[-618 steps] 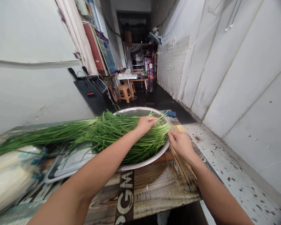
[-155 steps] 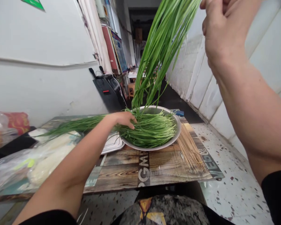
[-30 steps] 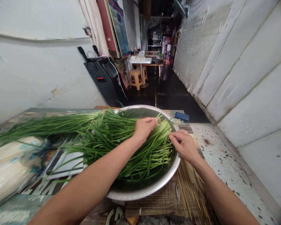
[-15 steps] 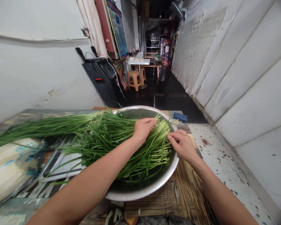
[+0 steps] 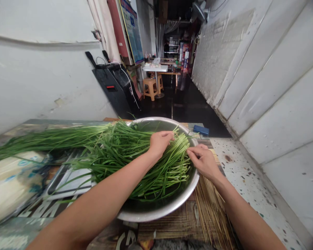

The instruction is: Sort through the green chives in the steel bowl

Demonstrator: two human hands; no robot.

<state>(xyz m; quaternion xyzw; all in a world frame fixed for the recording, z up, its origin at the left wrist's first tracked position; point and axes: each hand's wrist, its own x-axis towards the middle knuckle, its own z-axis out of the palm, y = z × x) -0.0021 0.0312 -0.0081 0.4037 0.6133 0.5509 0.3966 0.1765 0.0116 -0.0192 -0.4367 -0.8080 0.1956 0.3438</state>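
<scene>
A big steel bowl (image 5: 172, 205) stands on the wood-patterned table (image 5: 169, 225). Long green chives (image 5: 125, 152) lie across it, cut ends to the right, tips trailing far left. My left hand (image 5: 159, 142) rests on top of the chives near their cut ends, fingers curled down onto the stalks. At the bowl's right rim my right hand (image 5: 203, 160) pinches the ends of a few stalks between thumb and fingers.
Bamboo skewers (image 5: 211, 208) lie on the table right of the bowl. A metal tray (image 5: 75, 182) and a bagged white bundle (image 5: 7, 187) sit at the left. A small blue object (image 5: 201, 130) lies behind the bowl. A wall runs close along the right.
Over the last second both hands stay almost still on the chives' cut ends. Five seconds ago my right hand held a bunch of chives high above the bowl; it is down now.
</scene>
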